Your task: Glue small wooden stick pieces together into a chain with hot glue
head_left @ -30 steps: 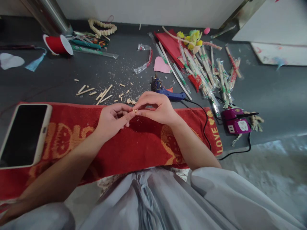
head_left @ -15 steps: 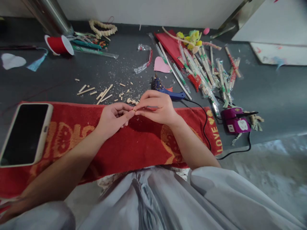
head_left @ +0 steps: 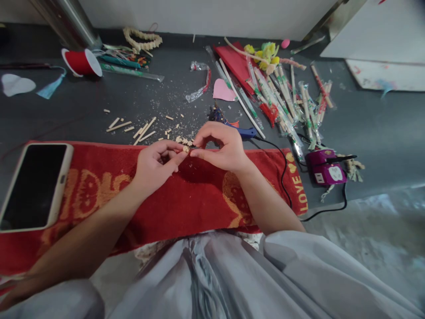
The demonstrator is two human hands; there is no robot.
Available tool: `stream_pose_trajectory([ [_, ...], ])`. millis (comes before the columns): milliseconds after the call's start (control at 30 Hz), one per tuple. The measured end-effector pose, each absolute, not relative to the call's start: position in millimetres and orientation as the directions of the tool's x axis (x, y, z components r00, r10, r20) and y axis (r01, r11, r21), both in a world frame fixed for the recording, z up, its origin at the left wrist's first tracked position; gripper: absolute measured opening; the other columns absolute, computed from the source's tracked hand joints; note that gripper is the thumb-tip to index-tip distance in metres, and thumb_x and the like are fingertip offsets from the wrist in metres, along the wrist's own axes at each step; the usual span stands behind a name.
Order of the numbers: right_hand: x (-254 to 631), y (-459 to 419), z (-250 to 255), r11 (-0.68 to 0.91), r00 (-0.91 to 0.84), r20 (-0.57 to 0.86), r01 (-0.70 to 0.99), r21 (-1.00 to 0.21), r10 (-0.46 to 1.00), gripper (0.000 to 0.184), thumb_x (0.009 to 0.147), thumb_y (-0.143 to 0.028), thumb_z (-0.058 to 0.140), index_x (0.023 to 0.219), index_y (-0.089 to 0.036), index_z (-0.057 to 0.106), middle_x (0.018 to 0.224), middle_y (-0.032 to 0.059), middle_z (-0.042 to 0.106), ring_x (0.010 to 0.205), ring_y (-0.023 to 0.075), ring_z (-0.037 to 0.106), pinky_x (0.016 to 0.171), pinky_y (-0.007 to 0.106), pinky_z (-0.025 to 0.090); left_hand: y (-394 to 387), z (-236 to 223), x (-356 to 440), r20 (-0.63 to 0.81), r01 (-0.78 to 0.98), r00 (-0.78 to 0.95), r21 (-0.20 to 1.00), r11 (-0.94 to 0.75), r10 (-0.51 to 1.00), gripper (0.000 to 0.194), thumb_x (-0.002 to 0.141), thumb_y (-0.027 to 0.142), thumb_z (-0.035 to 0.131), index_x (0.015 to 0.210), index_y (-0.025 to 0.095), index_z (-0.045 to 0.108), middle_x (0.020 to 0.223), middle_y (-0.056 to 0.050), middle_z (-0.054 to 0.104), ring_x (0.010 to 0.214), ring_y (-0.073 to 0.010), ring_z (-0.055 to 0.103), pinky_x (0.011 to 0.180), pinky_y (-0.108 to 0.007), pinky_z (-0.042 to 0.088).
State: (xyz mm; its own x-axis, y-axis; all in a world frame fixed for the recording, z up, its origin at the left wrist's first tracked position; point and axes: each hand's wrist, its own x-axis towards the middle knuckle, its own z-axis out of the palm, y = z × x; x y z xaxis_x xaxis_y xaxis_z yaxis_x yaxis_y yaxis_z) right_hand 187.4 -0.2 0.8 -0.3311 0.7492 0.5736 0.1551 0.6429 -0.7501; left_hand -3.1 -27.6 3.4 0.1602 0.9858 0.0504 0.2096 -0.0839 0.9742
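My left hand (head_left: 156,165) and my right hand (head_left: 221,147) meet over a red towel (head_left: 186,204) on my lap. Both pinch one small pale wooden piece (head_left: 186,149) between thumb and fingertips. Just beyond the hands lie several short cut wooden sticks (head_left: 141,130) and crumbs of sawdust on the dark floor. A blue glue gun (head_left: 232,126) lies right behind my right hand, its black cord running off to the right.
A phone (head_left: 33,186) rests on the towel's left end. A purple tool (head_left: 327,166) sits at right. Wrapped chopsticks (head_left: 285,102), red paper (head_left: 235,60), a pink heart (head_left: 222,91) and a red cup (head_left: 81,62) lie further back.
Both hands have crept slightly forward and up over the towel's far edge, still pinching the small wooden piece; my right fingers have shifted their hold a little.
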Motion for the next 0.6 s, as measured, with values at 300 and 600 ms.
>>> stream_pose_trajectory([
  [300, 187.4, -0.9, 2.9, 0.640, -0.353, 0.561, 0.166, -0.750, 0.749, 0.026, 0.082, -0.038, 0.075, 0.072, -0.016, 0.065, 0.071, -0.0002, 0.065, 0.066, 0.0079, 0.056, 0.061, 0.022, 0.045, -32.6, 1.8, -4.1, 0.238, 0.352, 0.094, 0.900, -0.256, 0.967, 0.008, 0.075, 0.024, 0.068, 0.082, 0.021, 0.068, 0.053, 0.005, 0.060, 0.045, -0.0085, 0.054, 0.048, -0.020, 0.043],
  [600, 183.1, -2.2, 2.6, 0.777, -0.376, 0.689, 0.169, -0.606, 0.619, 0.016, 0.089, -0.028, 0.068, 0.079, -0.015, 0.068, 0.075, 0.0007, 0.072, 0.073, 0.0088, 0.065, 0.070, 0.022, 0.051, -34.3, -2.0, -6.0, 0.331, 0.500, 0.104, 0.797, -0.337, 0.938, 0.014, 0.079, 0.027, 0.064, 0.088, 0.018, 0.070, 0.054, 0.006, 0.061, 0.047, -0.0074, 0.056, 0.051, -0.018, 0.043],
])
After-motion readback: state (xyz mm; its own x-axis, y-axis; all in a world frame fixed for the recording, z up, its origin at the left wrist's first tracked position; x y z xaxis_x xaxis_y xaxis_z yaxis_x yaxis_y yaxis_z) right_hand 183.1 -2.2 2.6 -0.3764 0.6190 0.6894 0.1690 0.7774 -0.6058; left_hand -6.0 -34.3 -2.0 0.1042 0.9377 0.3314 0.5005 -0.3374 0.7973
